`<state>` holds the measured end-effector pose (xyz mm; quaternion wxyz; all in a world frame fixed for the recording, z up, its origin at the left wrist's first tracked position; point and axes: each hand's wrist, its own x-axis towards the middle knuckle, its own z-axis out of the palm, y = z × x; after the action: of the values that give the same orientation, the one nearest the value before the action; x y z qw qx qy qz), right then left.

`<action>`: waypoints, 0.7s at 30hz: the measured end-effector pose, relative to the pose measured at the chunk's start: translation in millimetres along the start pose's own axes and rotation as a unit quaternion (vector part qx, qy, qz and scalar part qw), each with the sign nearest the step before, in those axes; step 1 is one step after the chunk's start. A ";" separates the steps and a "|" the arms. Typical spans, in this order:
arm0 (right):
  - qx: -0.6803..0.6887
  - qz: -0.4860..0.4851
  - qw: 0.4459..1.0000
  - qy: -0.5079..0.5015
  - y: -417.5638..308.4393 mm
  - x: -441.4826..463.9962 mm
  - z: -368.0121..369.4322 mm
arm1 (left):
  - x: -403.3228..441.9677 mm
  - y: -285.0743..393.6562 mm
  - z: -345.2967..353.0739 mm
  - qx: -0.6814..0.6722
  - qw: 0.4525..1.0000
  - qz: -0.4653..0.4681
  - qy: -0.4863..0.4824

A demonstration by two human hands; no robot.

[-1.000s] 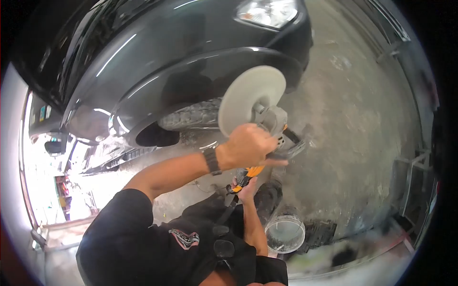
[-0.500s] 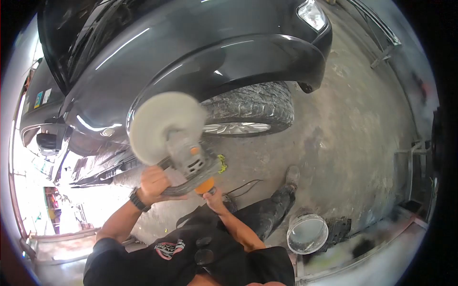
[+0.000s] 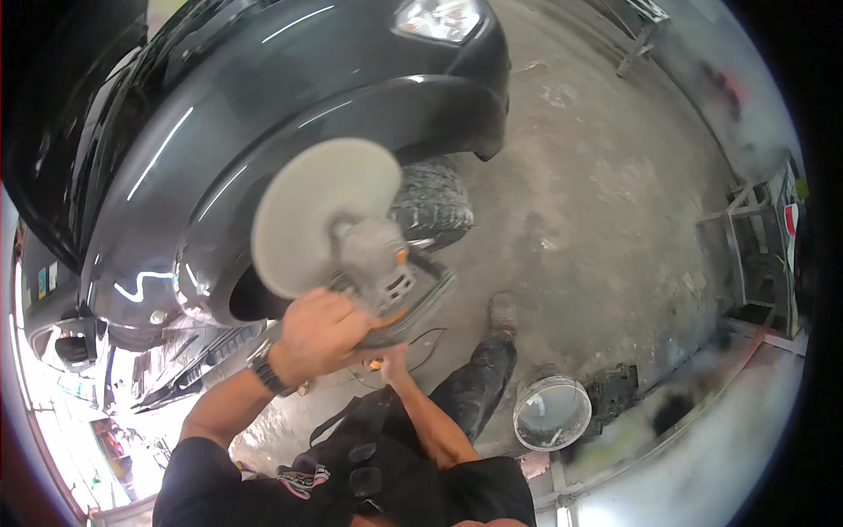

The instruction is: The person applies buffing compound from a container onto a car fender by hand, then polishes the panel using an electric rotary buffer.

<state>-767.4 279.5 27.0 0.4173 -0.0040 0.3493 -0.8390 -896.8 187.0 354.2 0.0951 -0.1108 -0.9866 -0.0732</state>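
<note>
A polisher (image 3: 373,259) with a large pale round pad (image 3: 320,211) is held in front of the dark car fender (image 3: 237,132). My left hand (image 3: 320,334), with a watch at the wrist, is wrapped round its looped front handle. Lower and to the right, my right hand (image 3: 393,362) grips the orange and black rear body, which is mostly hidden behind the left hand. The pad overlaps the wheel arch in view; whether it touches the paint I cannot tell. Behind the tool, the tyre (image 3: 435,206) partly shows.
A headlight (image 3: 439,18) is at the top. The concrete floor (image 3: 606,228) spreads to the right. A white bucket (image 3: 551,413) stands beside my leg, near a dark grate-like piece (image 3: 615,395). A cable loops on the floor near my shoe (image 3: 503,312). Metal frames (image 3: 738,237) stand at the far right.
Over the last second the polisher and both hands have shifted left along the fender. Since half a second ago they have moved slightly right. The camera view has also shifted.
</note>
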 end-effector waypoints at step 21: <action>-0.175 0.094 0.978 -0.065 -164.8 -20.5 -13.6 | -66.1 -28.3 -48.3 -0.106 0.942 -0.089 0.304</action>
<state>-873.1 369.0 119.7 0.5087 -0.0981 0.4615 -0.7202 -831.8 138.1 384.1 0.3717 -0.0044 -0.9030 -0.2154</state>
